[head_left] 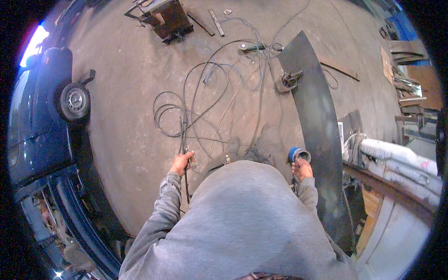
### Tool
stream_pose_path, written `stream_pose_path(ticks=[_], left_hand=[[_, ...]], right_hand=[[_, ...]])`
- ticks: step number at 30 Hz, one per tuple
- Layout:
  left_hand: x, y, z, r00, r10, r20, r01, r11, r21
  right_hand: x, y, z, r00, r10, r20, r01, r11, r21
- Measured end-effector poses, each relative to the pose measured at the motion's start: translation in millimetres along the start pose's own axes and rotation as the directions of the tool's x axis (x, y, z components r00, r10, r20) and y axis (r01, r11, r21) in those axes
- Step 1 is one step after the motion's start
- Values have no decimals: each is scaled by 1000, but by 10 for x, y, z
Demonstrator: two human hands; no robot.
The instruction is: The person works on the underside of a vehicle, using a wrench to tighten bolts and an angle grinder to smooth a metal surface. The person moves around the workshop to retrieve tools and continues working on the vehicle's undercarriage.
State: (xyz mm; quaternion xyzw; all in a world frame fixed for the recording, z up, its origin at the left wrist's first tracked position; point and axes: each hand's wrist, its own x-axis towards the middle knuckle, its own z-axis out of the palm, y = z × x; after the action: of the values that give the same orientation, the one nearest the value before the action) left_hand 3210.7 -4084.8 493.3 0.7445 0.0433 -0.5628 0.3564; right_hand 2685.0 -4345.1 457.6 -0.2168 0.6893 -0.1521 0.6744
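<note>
My left hand (181, 163) is closed around a stiff, dark cable (187, 184), which runs down past my wrist and up toward loops lying on the floor. Off to the right, my right hand (303, 170) grips a small round blue can (294, 153) by its rim. The can is tilted, its open mouth turned toward me; its contents cannot be made out. Close beside that hand stretches a long, dark curved metal sheet (322, 121).
Coiled cables (169, 112) spread over the floor ahead, near an angle grinder (252, 47). A rusty metal box (170, 21) stands farther off. On the left is a blue vehicle (42, 102) with a wheel (74, 101). A rusty beam (392, 189) and stacked scrap (410, 88) line the right side.
</note>
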Motion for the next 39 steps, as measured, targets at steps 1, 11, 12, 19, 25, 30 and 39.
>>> stream_pose_path(ticks=[1,11,12,19,25,30,39], left_hand=[[26,6,44,998,-53,32,54,998,-35],[410,-82,1263,969,-222,-107,195,957,-217],[407,18,1474,970,-220,-101,192,954,-231],[604,-472,1997,904,407,-131,-291,810,510],[365,685,2221,971,-170,-169,164,985,-47],[660,1404,1969,930,-335,-151,303,932,-200],[1055,2097,1693,960,-226,-166,196,965,-176]], right_hand=[[44,-161,18,1000,10,-15,-10,1000,-4],[1576,-2831,297,950,-205,234,264,929,-260],[1635,-3177,395,948,-208,242,280,906,-317],[2108,-4168,835,938,-155,310,301,809,-505],[2312,-4026,1123,947,-28,319,239,722,-649],[2421,-3966,1237,951,51,306,222,576,-787],[2637,-4666,1613,944,-17,330,275,595,-755]])
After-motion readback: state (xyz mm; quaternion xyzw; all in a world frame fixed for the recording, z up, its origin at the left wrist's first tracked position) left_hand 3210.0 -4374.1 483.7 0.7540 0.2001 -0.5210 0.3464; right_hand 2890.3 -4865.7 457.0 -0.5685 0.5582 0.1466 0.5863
